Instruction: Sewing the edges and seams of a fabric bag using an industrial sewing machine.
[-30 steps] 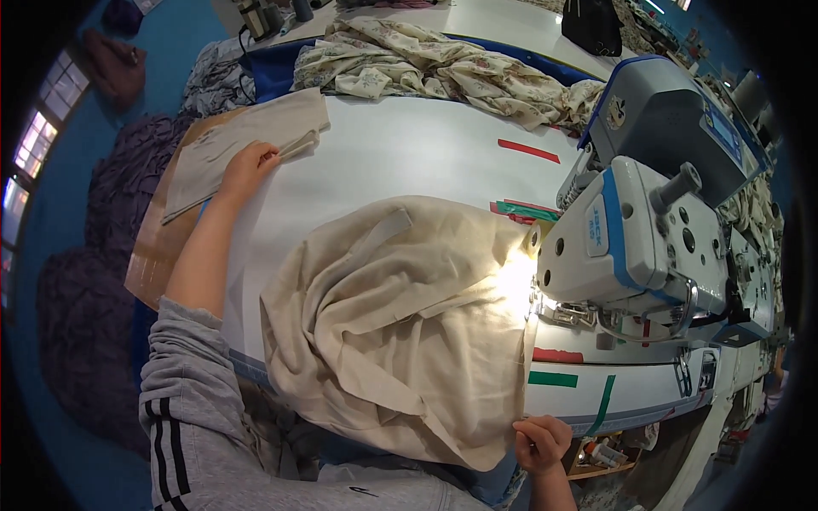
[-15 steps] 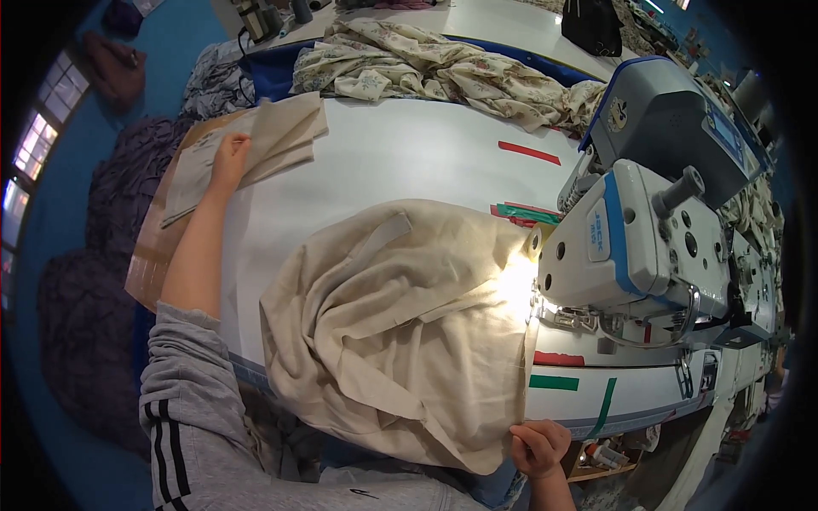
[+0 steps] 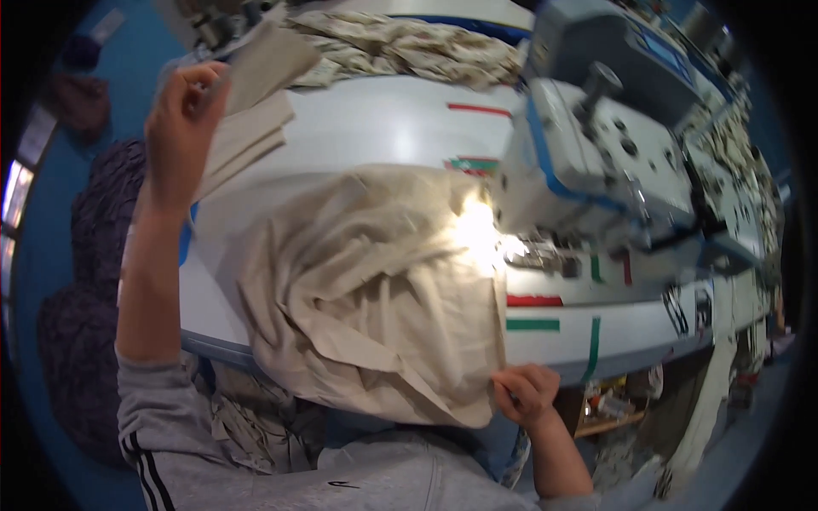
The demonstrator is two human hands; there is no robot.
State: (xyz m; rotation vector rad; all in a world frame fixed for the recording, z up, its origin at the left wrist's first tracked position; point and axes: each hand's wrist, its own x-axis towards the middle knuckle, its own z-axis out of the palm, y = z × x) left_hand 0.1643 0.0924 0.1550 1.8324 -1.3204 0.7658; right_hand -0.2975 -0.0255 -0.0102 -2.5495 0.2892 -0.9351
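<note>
A large beige cloth [image 3: 375, 298] lies bunched across the table, its right edge running up to the lit sewing area. My right hand [image 3: 527, 393] pinches that cloth's lower right corner at the table's front. At the upper left, my left hand [image 3: 181, 128] is raised with its fingers closed on a beige fabric piece [image 3: 271, 66]. Other folded beige pieces [image 3: 247, 140] lie just beneath it on the table. The white and blue sewing machine [image 3: 571, 140] stands right of the large cloth, its lamp glaring on the fabric.
Patterned fabric [image 3: 417, 49] is heaped along the table's far edge. Red tape [image 3: 535, 301] and green tape [image 3: 532, 324] mark the white table [image 3: 366, 115] near the machine. Dark cloth bundles [image 3: 77, 358] rest at the left. An open shelf [image 3: 609, 422] sits below the table at right.
My left hand has risen from the stack, lifting a beige piece. My right hand still grips the cloth's corner. The whole view has shifted, with the machine now further left and higher.
</note>
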